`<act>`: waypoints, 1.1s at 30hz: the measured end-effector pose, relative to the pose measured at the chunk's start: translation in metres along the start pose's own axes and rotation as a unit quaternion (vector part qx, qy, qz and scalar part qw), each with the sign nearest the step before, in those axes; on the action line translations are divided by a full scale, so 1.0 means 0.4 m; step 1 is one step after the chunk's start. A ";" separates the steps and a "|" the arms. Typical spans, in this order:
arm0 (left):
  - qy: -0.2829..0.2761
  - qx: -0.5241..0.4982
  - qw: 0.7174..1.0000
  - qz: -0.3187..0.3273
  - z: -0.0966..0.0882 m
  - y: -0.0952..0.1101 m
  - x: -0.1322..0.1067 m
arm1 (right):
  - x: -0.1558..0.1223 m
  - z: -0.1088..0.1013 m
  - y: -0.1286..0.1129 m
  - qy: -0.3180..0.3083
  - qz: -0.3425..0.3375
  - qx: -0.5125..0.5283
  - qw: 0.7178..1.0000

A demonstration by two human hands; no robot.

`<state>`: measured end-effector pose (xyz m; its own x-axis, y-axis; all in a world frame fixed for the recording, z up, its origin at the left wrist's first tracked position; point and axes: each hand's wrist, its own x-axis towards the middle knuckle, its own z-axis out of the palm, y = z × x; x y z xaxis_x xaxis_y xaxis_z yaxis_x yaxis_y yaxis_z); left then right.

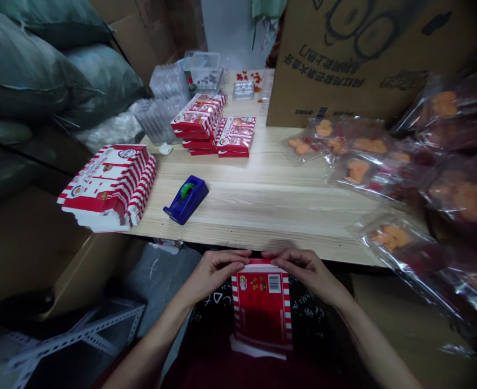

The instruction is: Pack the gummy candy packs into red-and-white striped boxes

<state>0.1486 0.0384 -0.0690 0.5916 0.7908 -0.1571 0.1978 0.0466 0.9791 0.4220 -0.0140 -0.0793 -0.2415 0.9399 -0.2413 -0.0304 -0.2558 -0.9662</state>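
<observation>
Both my hands grip a red and white striped carton point(263, 308) held upright over my lap, just below the table's front edge. My left hand point(216, 273) pinches its top left corner with curled fingers. My right hand point(303, 270) pinches the top right corner the same way. The carton's printed back with a barcode faces me. A blue tape dispenser point(185, 199) with green tape sits on the wooden table point(271, 205), ahead and to the left of my hands.
A pile of flat striped cartons point(108, 186) lies at the table's left end. Stacks of filled red boxes point(214, 125) stand further back beside clear plastic trays point(163, 102). Plastic bags of orange and red pieces point(417, 178) crowd the right side. A large cardboard box point(368, 54) stands behind.
</observation>
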 end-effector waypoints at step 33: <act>-0.053 0.171 0.981 0.075 0.029 0.043 -0.020 | -0.048 -0.039 0.025 -0.023 0.006 -0.086 0.996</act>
<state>0.1563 0.0260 -0.0523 0.7085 0.7043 -0.0449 0.3417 -0.2867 0.8950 0.4416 -0.0311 -0.0859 -0.2848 0.9247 -0.2528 0.1377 -0.2215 -0.9654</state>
